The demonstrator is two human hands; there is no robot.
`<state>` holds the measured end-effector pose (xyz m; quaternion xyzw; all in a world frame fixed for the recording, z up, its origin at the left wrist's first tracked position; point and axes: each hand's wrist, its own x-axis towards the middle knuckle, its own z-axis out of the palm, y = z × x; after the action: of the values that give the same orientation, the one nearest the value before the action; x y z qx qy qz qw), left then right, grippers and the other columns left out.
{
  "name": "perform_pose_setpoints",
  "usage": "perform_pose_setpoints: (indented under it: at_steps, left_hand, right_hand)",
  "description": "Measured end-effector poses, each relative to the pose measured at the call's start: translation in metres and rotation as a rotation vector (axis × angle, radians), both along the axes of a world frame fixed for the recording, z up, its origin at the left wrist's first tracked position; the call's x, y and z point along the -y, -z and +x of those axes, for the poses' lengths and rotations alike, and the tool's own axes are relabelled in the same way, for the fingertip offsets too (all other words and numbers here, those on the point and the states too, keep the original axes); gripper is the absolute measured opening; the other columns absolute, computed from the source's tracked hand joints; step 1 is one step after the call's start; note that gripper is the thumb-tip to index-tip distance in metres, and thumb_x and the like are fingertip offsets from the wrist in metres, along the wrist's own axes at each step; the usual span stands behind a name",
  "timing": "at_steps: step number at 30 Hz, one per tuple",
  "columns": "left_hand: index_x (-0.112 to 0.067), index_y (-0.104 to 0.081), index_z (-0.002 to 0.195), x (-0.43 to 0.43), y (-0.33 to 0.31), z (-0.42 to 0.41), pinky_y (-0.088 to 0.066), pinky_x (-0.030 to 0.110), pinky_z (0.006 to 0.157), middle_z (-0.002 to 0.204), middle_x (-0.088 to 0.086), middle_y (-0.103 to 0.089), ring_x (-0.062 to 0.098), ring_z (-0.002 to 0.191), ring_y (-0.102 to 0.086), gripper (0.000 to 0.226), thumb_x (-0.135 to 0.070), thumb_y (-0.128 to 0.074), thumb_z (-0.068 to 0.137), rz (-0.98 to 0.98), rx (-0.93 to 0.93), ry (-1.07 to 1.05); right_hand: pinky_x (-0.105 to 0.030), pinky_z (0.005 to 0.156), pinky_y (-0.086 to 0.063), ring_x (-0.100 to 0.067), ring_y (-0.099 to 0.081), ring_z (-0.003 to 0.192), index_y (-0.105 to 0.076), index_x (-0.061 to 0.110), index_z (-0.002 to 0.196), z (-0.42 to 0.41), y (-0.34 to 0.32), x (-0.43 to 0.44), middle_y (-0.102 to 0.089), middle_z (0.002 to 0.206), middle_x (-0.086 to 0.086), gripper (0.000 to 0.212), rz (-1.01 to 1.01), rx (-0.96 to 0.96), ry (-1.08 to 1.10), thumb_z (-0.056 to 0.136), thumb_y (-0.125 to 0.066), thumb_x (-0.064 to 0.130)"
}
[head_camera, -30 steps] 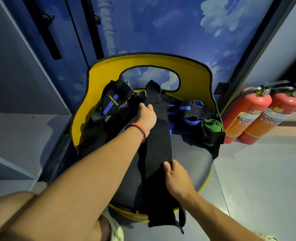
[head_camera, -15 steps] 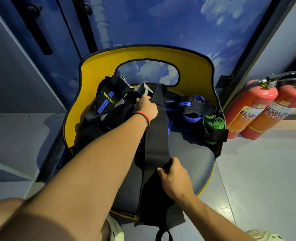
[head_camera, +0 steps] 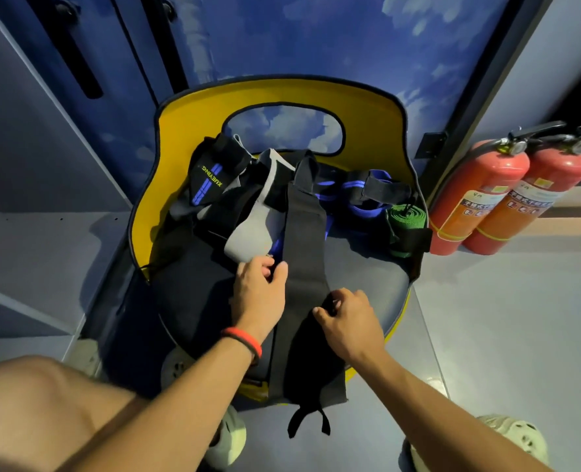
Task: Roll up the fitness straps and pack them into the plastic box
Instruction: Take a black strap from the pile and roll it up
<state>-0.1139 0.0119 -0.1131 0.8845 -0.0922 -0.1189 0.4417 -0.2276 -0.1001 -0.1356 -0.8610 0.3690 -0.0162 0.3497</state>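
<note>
Left grip (head_camera: 260, 291) had dropped from the far end to the edge of the black strap (head_camera: 304, 233), pinch unclear, right grip (head_camera: 347, 321) pinching its middle; strap lay flat on chair seat (head_camera: 367, 267) between both, so rolling could likely start.

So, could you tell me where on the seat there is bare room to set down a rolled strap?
Bare seat lies right of the long black strap, in front of the green roll. The back is crowded with piled straps.
</note>
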Motion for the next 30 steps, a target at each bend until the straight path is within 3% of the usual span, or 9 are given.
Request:
perform_pose_setpoints:
  at_steps: [3,5,7,10,13,16,18,22,30]
  left_hand:
    - [-0.019,-0.052,0.142,-0.005,0.011,-0.013,-0.046,0.034,0.092,0.138,0.004,-0.050,0.022,0.114,-0.056,0.049,-0.046,-0.052,0.101,0.149,-0.110,0.100]
    - [-0.015,-0.054,0.140,0.002,0.012,-0.017,-0.049,0.039,0.097,0.146,0.006,-0.046,0.027,0.122,-0.055,0.048,-0.045,-0.049,0.103,0.247,-0.063,0.125]
    - [-0.011,-0.062,0.125,0.009,0.011,-0.021,-0.051,0.042,0.093,0.142,0.009,-0.046,0.031,0.114,-0.058,0.039,-0.041,-0.047,0.105,0.333,-0.011,0.130]
    - [-0.010,-0.059,0.125,0.017,0.012,-0.029,-0.053,0.043,0.090,0.138,0.009,-0.043,0.031,0.110,-0.060,0.030,-0.029,-0.051,0.104,0.423,0.019,0.140]
    - [-0.012,-0.055,0.126,0.020,0.015,-0.035,-0.054,0.041,0.089,0.137,0.008,-0.043,0.031,0.113,-0.058,0.028,-0.017,-0.059,0.099,0.448,0.018,0.159]
    - [-0.012,-0.050,0.135,0.021,0.015,-0.029,-0.050,0.042,0.097,0.141,0.008,-0.045,0.031,0.128,-0.049,0.041,-0.010,-0.059,0.095,0.441,-0.014,0.173]
    - [-0.012,-0.045,0.144,0.022,0.014,-0.022,-0.042,0.041,0.106,0.147,0.008,-0.044,0.031,0.137,-0.039,0.054,-0.006,-0.058,0.092,0.419,-0.020,0.193]
    - [-0.013,-0.030,0.155,0.033,0.012,-0.012,-0.041,0.042,0.111,0.155,0.010,-0.036,0.031,0.141,-0.040,0.074,0.004,-0.053,0.086,0.301,-0.119,0.290]
    - [-0.004,-0.041,0.136,0.059,0.005,0.016,-0.040,0.043,0.108,0.149,0.015,-0.036,0.036,0.133,-0.043,0.049,0.001,-0.048,0.088,0.410,-0.175,0.393]
  right_hand:
    - [-0.028,0.073,-0.039,-0.025,-0.059,0.094,-0.069,0.018,0.106,-0.003,0.002,0.004,-0.055,0.097,0.000,0.024,-0.023,0.009,-0.018,0.094,-0.066,0.038]
    - [-0.028,0.070,-0.039,-0.025,-0.060,0.087,-0.072,0.017,0.099,-0.003,0.003,0.004,-0.063,0.095,-0.003,0.022,-0.043,0.010,-0.024,0.095,-0.064,0.037]
    - [-0.029,0.066,-0.039,-0.025,-0.058,0.081,-0.073,0.015,0.092,-0.003,0.005,0.004,-0.069,0.091,-0.007,0.023,-0.054,0.018,-0.020,0.096,-0.062,0.035]
    - [-0.028,0.066,-0.039,-0.022,-0.052,0.075,-0.075,0.012,0.091,-0.004,0.003,0.007,-0.073,0.090,-0.008,0.025,-0.045,0.021,0.005,0.097,-0.060,0.031]
    - [-0.028,0.067,-0.041,-0.021,-0.054,0.077,-0.076,0.012,0.094,-0.003,0.004,0.011,-0.072,0.091,-0.007,0.021,-0.035,0.048,0.041,0.097,-0.062,0.028]
    - [-0.030,0.072,-0.044,-0.026,-0.062,0.089,-0.070,0.016,0.094,0.001,0.009,0.011,-0.068,0.093,-0.004,0.013,-0.006,0.053,0.085,0.094,-0.065,0.029]
    - [-0.032,0.076,-0.048,-0.027,-0.062,0.094,-0.066,0.019,0.101,0.006,0.013,0.011,-0.068,0.101,-0.004,0.012,0.008,0.062,0.114,0.091,-0.067,0.027]
    - [-0.038,0.084,-0.051,-0.028,-0.061,0.100,-0.054,0.024,0.132,0.012,0.018,0.014,-0.062,0.111,-0.005,0.047,0.014,0.132,0.091,0.088,-0.069,0.019]
    - [-0.036,0.083,-0.051,-0.027,-0.060,0.107,-0.057,0.029,0.141,0.024,0.024,0.032,-0.052,0.122,-0.003,0.048,-0.116,0.109,-0.029,0.094,-0.065,0.022]
